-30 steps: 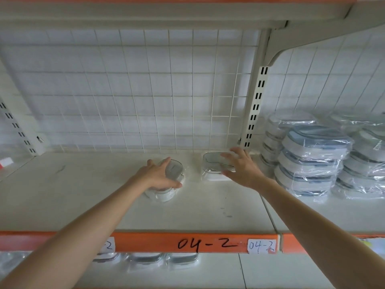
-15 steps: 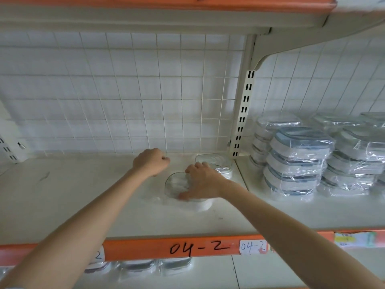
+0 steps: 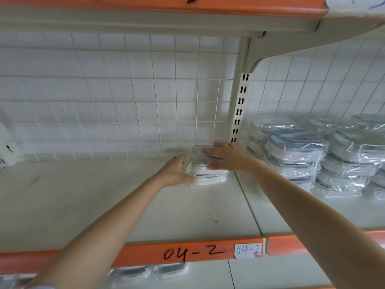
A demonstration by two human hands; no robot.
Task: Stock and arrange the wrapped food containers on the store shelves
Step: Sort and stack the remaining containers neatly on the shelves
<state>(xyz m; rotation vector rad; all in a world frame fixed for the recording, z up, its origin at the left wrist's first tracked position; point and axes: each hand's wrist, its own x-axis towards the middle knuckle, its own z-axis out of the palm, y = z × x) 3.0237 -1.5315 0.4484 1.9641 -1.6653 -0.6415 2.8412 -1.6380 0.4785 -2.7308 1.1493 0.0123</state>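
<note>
Item: two stacked wrapped containers (image 3: 205, 167), rear of shelf (image 3: 104, 205), just left of slotted upright (image 3: 238, 113). Left hand (image 3: 177, 172) flat against side; right hand (image 3: 224, 156) flat on top. Risk: slick wrap, top container could slide off.

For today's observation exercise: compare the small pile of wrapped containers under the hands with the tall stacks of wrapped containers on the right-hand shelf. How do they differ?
The small pile of clear-wrapped white containers stands two high; the tall stacks of blue-lidded wrapped containers rise higher. The pile is touched by the left hand and right hand; the stacks stand untouched. Both are plastic-wrapped.
</note>
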